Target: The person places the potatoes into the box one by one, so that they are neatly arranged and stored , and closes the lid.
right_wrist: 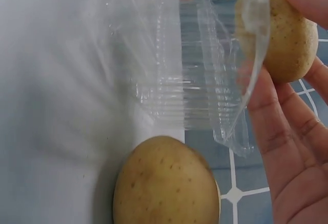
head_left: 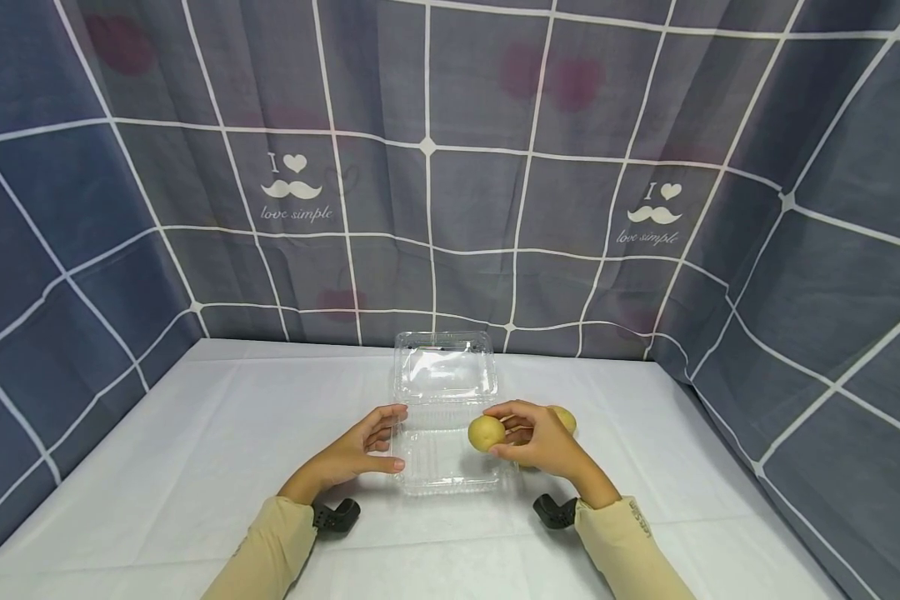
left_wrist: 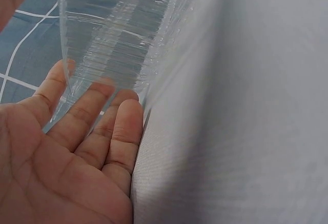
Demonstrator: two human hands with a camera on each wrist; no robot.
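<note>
A clear plastic clamshell box point(head_left: 450, 482) lies on the white table with its lid point(head_left: 447, 372) folded back at the far side. My right hand point(head_left: 546, 443) pinches a round yellow-brown potato point(head_left: 486, 434) between thumb and fingers. In the right wrist view that potato point(right_wrist: 288, 34) is up at the box's rim, partly behind the clear wall. At the box's left side is my left hand point(head_left: 348, 452), thumb and fingers spread apart. Its fingertips point(left_wrist: 128, 121) rest against the outer wall in the left wrist view. Another potato point(right_wrist: 166, 183) lies on the table beside the box's right side.
Behind my right hand shows a potato point(head_left: 565, 418), mostly hidden by the hand. The white cloth point(head_left: 217, 467) covers the table. A dark checked curtain point(head_left: 465, 200) closes off the back and both sides.
</note>
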